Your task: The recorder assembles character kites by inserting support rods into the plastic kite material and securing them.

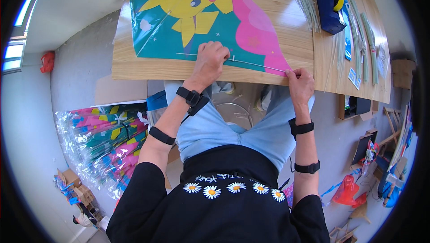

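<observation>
A colourful kite sheet (251, 32) with a yellow cartoon animal on green and pink lies flat on the wooden table, its lower edge towards me. Along that edge runs a thin pale rod (255, 65) with a small white fitting (232, 58) on it. My left hand (211, 61) is closed over the rod near its middle, palm side hidden. At the sheet's lower right corner, my right hand (299, 84) pinches the rod's right end against the corner with thumb and fingers.
A blue tape dispenser (330, 10) with yellow tape stands at the table's far right, beside bundles of thin rods (369, 46) and a small card (354, 78). Plastic-wrapped colourful kites (107, 140) are piled at my left, below table height. A red bag (347, 191) lies at the lower right.
</observation>
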`<action>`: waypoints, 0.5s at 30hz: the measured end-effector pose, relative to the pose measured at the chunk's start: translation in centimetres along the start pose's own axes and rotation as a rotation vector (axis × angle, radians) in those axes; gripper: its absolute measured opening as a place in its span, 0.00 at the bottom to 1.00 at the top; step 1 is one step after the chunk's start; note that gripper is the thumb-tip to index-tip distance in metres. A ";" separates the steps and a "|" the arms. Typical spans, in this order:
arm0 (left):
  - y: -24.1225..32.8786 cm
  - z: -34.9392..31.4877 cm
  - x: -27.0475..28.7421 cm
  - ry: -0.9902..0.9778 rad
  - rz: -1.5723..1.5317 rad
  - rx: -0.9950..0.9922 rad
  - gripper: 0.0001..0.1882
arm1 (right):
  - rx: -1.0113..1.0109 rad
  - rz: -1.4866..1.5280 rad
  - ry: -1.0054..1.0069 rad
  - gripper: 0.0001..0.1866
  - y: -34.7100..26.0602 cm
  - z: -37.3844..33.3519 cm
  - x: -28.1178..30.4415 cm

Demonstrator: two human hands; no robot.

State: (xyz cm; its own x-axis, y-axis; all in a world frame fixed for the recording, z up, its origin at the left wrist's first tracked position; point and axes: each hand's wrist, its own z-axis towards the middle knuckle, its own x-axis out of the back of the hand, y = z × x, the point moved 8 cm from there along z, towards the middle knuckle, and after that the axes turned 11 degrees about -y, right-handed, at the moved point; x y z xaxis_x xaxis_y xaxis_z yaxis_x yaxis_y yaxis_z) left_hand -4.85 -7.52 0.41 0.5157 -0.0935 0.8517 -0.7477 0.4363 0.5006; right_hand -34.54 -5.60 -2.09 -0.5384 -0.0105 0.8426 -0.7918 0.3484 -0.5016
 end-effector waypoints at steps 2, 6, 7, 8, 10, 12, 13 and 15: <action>-0.2 0.1 0.1 0.005 -0.003 0.007 0.03 | 0.015 -0.005 0.014 0.15 -0.1 0.0 0.1; -0.3 0.4 -0.1 -0.010 0.002 0.011 0.03 | 0.007 -0.014 0.012 0.15 -0.2 -0.1 0.2; -0.3 0.4 -0.2 -0.013 0.012 0.016 0.03 | 0.000 -0.023 0.008 0.15 -0.1 0.0 0.1; -0.3 0.4 -0.2 -0.013 0.013 0.017 0.03 | -0.006 -0.031 0.004 0.15 0.0 0.0 0.0; -0.4 0.4 -0.3 -0.018 0.030 0.031 0.03 | -0.010 -0.033 0.001 0.15 0.0 0.0 0.0; -0.1 0.4 0.1 0.006 0.022 0.023 0.02 | -0.015 -0.034 -0.002 0.15 0.1 0.0 0.0; 0.1 0.5 0.4 0.031 0.013 0.015 0.02 | -0.021 -0.031 -0.006 0.15 0.2 0.1 -0.1; -0.3 0.9 0.3 0.024 -0.039 0.045 0.02 | -0.024 -0.027 -0.013 0.15 0.1 0.1 -0.1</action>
State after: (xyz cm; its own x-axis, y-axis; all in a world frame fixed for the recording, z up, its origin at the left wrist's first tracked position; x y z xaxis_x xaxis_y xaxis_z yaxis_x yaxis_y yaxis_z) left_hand -4.84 -8.45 0.61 0.5540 -0.0883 0.8278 -0.7445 0.3923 0.5402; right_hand -34.57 -5.65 -2.23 -0.5206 -0.0320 0.8532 -0.7992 0.3698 -0.4738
